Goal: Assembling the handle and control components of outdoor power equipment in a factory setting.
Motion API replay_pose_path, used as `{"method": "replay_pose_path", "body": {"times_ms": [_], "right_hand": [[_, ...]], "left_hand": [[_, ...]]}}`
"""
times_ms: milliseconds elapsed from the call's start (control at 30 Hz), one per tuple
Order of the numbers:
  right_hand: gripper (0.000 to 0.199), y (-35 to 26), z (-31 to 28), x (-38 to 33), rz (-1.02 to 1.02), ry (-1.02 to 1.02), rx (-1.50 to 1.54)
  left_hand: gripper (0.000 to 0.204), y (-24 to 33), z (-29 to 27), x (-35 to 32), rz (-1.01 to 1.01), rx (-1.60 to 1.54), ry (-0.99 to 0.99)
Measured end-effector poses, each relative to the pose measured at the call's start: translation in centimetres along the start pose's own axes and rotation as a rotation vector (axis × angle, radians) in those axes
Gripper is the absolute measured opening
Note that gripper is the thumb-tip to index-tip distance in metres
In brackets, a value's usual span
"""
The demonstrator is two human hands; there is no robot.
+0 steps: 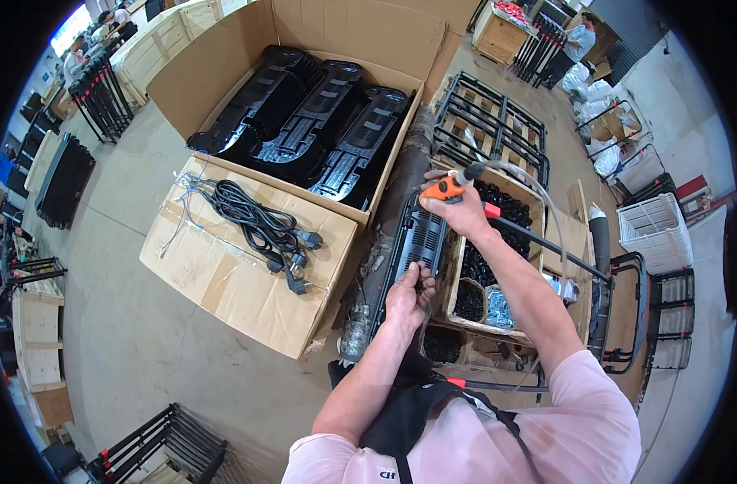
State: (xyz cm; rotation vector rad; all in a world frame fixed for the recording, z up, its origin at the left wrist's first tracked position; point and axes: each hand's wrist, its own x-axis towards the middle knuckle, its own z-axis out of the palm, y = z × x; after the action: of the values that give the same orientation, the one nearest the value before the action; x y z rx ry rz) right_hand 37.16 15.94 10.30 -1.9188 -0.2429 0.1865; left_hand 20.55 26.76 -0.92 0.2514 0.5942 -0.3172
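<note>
My right hand (464,213) is wrapped around an orange and black power screwdriver (441,190) with a hose at its back. The tool is over the far end of a long black plastic housing (423,235) with vent slots. That housing lies along a dark wrapped beam (376,266) in front of me. At the housing's nearer part, my left hand (406,298) has its fingers curled together; whatever is between the fingertips is too small to make out. A black bar with a red end (550,245) passes under my right forearm.
Left of the beam, an open carton (215,97) holds black moulded covers (328,109). A closed carton (199,266) in front carries coiled power cables (251,218). To the right, a wooden bin (538,323) holds black parts and silvery screws (498,308). Black frames (497,121) lie beyond.
</note>
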Motion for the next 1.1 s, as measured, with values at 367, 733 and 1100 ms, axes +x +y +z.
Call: {"method": "replay_pose_path", "body": {"times_ms": [367,733,1100], "right_hand": [[0.057,-3.4,-1.3,-10.6,-0.011,0.03,0.259],[0.059,-2.3,-1.4,-11.4,-0.009,0.037,0.272],[0.056,-1.3,-0.2,-9.5,-0.031,0.079,0.232]], "left_hand": [[0.026,1.6,1.2,2.2,0.065,-0.217,0.003],[0.024,1.3,1.2,2.2,0.078,-0.254,-0.061],[0.025,0.1,2.2,0.4,0.064,-0.127,-0.026]]}}
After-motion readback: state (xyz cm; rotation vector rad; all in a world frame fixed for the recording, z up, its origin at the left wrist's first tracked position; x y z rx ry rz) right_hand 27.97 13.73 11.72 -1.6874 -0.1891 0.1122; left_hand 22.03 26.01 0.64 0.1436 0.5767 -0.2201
